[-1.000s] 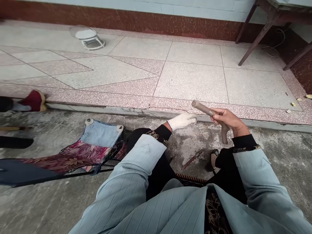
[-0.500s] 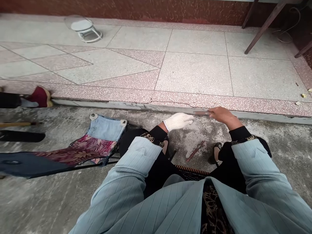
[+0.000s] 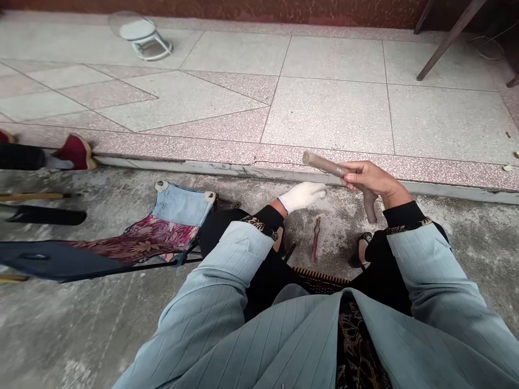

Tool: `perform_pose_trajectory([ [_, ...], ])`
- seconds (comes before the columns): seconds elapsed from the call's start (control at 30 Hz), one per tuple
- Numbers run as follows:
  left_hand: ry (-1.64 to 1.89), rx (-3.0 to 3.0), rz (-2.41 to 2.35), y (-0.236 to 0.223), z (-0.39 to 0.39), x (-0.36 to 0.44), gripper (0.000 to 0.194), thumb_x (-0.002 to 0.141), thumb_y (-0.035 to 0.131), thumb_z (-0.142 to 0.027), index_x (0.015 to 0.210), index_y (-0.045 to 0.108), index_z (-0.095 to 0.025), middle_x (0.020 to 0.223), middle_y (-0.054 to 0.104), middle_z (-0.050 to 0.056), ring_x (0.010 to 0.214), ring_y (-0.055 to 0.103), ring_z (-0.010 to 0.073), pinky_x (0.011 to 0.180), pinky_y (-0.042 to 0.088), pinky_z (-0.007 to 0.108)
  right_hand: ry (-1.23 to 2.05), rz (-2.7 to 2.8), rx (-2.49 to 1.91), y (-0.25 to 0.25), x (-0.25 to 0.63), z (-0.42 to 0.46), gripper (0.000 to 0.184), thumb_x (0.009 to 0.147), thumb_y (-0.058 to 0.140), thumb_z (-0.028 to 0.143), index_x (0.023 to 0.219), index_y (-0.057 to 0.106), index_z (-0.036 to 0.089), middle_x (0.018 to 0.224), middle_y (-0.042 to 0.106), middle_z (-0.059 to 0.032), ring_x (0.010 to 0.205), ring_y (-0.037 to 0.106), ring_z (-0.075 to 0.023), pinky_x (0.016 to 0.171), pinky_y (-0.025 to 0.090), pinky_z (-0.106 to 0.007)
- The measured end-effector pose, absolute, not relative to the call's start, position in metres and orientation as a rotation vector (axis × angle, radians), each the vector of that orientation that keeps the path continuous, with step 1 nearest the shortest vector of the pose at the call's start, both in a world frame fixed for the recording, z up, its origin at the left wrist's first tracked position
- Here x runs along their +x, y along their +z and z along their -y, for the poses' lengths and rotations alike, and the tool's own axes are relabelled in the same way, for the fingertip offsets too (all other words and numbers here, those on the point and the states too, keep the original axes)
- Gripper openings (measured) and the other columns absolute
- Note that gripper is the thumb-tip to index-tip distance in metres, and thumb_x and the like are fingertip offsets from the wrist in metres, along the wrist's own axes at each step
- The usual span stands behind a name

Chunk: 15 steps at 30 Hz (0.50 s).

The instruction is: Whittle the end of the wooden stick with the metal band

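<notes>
My right hand [image 3: 367, 177], bare, is closed around a grey-brown tube [image 3: 322, 163]. The tube's straight part points up and left from my fingers, and a limp, stocking-like end droops below my palm. My left hand [image 3: 303, 195] wears a white knitted glove and is held to the left of the tube, apart from it, with its fingers curled together. What the glove pinches, if anything, cannot be made out. Below my hands, between my feet, is a thin reddish-brown stick [image 3: 315, 240] with a grey band; whether it hangs or lies on the ground is unclear.
At my left stands a folding seat [image 3: 178, 205] of denim and flowered cloth. A co-worker's red shoe [image 3: 77, 152] rests by the raised tiled step [image 3: 324, 119]. A white stool [image 3: 146, 38] is farther back, and a wooden table leg [image 3: 450, 40] stands at upper right.
My right hand dipped, leveling the tube near the glove, then rose again with the tube tilted up. The reddish-brown stick has turned from slanted to nearly upright in view. The glove stays nearly in place.
</notes>
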<state>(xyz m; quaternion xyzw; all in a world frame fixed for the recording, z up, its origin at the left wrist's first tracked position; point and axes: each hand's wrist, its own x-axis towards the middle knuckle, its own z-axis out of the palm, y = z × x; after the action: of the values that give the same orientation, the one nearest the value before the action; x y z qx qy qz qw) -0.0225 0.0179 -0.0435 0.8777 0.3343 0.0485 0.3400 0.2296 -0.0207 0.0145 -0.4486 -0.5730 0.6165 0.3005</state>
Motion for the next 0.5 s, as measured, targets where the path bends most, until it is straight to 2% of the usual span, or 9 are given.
perform_pose_trajectory([
  [0.1, 0.020, 2.305, -0.785, -0.048, -0.011, -0.016, 0.031, 0.096, 0.039, -0.037, 0.095, 0.065, -0.020, 0.081, 0.067, 0.001, 0.073, 0.059, 0.0160, 0.068, 0.041, 0.026, 1.484, 1.395, -1.398, 0.003, 0.226, 0.015, 0.061, 0.080, 0.070, 0.033, 0.137, 0.059, 0.013, 0.074, 0.062, -0.0007, 0.059, 0.050, -0.0097, 0.058, 0.043, -0.024],
  [0.17, -0.009, 2.324, -0.799, -0.048, -0.011, -0.015, 0.032, 0.097, 0.037, -0.037, 0.098, 0.064, -0.020, 0.085, 0.068, 0.001, 0.074, 0.059, 0.0160, 0.068, 0.040, 0.025, 1.321, 1.463, -1.612, -0.004, 0.226, 0.012, 0.057, 0.083, 0.066, 0.030, 0.137, 0.060, 0.016, 0.080, 0.066, -0.0031, 0.062, 0.053, -0.0118, 0.061, 0.044, -0.026],
  [0.27, -0.062, 2.432, -0.816, -0.046, -0.011, -0.018, 0.035, 0.098, 0.036, -0.040, 0.105, 0.065, -0.021, 0.092, 0.070, 0.004, 0.078, 0.061, 0.0174, 0.067, 0.039, 0.026, 0.971, 1.739, -1.950, -0.009, 0.226, 0.011, 0.049, 0.084, 0.065, 0.033, 0.133, 0.066, 0.025, 0.105, 0.072, -0.0072, 0.082, 0.062, -0.0202, 0.073, 0.047, -0.032],
  [0.33, -0.114, 2.539, -0.801, -0.045, -0.011, -0.018, 0.036, 0.098, 0.036, -0.040, 0.108, 0.066, -0.021, 0.094, 0.070, 0.005, 0.080, 0.061, 0.0187, 0.066, 0.037, 0.027, 0.824, 1.978, -2.114, -0.009, 0.223, 0.012, 0.045, 0.085, 0.065, 0.034, 0.129, 0.068, 0.028, 0.114, 0.071, -0.0084, 0.093, 0.063, -0.0255, 0.077, 0.047, -0.035],
  [0.4, -0.152, 2.612, -0.787, -0.043, -0.010, -0.018, 0.035, 0.098, 0.038, -0.040, 0.108, 0.067, -0.022, 0.095, 0.070, 0.006, 0.081, 0.062, 0.0194, 0.065, 0.036, 0.027, 0.796, 2.186, -2.198, -0.010, 0.220, 0.013, 0.040, 0.085, 0.063, 0.033, 0.124, 0.071, 0.028, 0.112, 0.072, -0.0101, 0.093, 0.064, -0.0273, 0.077, 0.046, -0.036],
  [0.5, -0.177, 2.622, -0.807, -0.036, -0.010, -0.018, 0.033, 0.098, 0.040, -0.038, 0.109, 0.067, -0.023, 0.096, 0.071, 0.005, 0.081, 0.063, 0.0194, 0.065, 0.037, 0.027, 0.876, 2.371, -2.139, -0.013, 0.214, 0.017, 0.030, 0.081, 0.067, 0.029, 0.109, 0.077, 0.026, 0.098, 0.074, -0.0101, 0.081, 0.065, -0.0249, 0.069, 0.045, -0.034],
])
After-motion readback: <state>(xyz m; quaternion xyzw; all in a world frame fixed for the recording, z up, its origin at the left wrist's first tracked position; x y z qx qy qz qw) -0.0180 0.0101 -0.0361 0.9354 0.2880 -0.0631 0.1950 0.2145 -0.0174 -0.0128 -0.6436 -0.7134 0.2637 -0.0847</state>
